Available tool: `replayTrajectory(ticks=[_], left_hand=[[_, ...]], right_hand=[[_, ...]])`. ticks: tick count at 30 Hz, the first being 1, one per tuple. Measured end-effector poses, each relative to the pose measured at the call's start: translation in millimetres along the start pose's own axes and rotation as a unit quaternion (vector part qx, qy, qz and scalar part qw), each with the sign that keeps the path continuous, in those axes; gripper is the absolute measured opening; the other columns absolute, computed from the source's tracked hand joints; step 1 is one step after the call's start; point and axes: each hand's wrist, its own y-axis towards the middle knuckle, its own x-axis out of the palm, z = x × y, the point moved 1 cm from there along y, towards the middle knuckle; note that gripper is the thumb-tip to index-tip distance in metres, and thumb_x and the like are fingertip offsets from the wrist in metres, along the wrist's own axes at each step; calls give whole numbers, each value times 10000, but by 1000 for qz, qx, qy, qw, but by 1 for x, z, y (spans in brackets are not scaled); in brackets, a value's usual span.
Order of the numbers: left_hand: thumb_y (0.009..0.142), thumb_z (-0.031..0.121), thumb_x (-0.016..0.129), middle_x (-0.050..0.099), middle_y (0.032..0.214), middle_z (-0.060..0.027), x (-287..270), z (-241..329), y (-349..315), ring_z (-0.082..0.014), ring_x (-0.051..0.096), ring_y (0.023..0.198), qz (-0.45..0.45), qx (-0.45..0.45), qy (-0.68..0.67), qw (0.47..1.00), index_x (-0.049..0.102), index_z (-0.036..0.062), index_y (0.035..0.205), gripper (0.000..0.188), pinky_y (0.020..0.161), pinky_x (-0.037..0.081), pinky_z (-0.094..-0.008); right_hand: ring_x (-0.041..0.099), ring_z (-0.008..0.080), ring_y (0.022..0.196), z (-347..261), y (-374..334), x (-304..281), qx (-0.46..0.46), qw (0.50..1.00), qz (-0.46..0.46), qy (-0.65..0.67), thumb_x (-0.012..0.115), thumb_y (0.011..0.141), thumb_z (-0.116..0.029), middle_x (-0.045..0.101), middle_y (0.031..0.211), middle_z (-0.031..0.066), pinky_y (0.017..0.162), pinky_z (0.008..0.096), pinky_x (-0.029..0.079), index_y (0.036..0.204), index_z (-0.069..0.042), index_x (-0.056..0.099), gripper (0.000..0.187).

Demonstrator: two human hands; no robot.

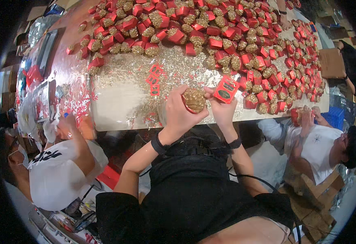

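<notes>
At centre, the left hand's fingers (pixel 174 106) grasp a gold-and-red ornament (pixel 195 100); the right hand (pixel 223 106) grips red labels (pixel 226 88) at two o'clock. Beyond spreads the glitter-strewn table (pixel 112 95), co-workers (pixel 60 175) at eight and three, ornament heap (pixel 176 35) from ten to two.

Room over pale tabletop (pixel 115 101), 9 o'clock from left hand (pixel 181 110). Small red cards (pixel 155 90) at 10–11; beyond, red-and-gold heap (pixel 176 35) blocks 10 through 3.

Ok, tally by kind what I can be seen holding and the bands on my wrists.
Gold-and-red piece: 1
Red label sheet: 1
Black wristbands: 2
Total: 4
</notes>
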Motion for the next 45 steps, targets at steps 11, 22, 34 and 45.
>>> replayTrajectory(ticks=[11, 22, 34, 45], left_hand=[[555, 180, 833, 543, 1064, -168, -8, 5, -3, -344, 564, 975, 15, 24, 31, 999, 441, 10, 1148, 731, 844, 461, -414], [548, 196, 820, 548, 1073, -168, -2, 10, -4, -349, 559, 1000, -24, 20, 38, 999, 457, 20, 1118, 698, 880, 443, -432], [826, 427, 666, 524, 1197, -306, 8, -263, 11, -455, 497, 1084, -148, -116, 433, 881, 504, -36, 1187, 608, 959, 397, -487], [807, 189, 695, 631, 847, -128, 0, -158, 33, -270, 611, 861, -241, -147, 32, 959, 708, 50, 954, 203, 753, 481, -355]], right_hand=[[660, 186, 925, 5, 1, -5, 69, 992, -48, 89, 707, 814, 6, 700, 995, 152, 863, 351, 529, 984, 52, 657, 183], [672, 184, 904, 13, -10, -11, 79, 997, 0, 8, 629, 795, 125, 704, 952, 146, 822, 331, 557, 913, 65, 665, 137], [428, 421, 1246, 11, 10, -132, -68, 730, 263, -627, 654, 836, -123, 443, 1350, 296, 1053, 447, 326, 1357, 111, 354, 645], [591, 305, 1072, 105, 24, 3, -175, 906, -126, -365, 677, 869, -200, 588, 1195, 164, 927, 388, 461, 1291, -10, 484, 502]])
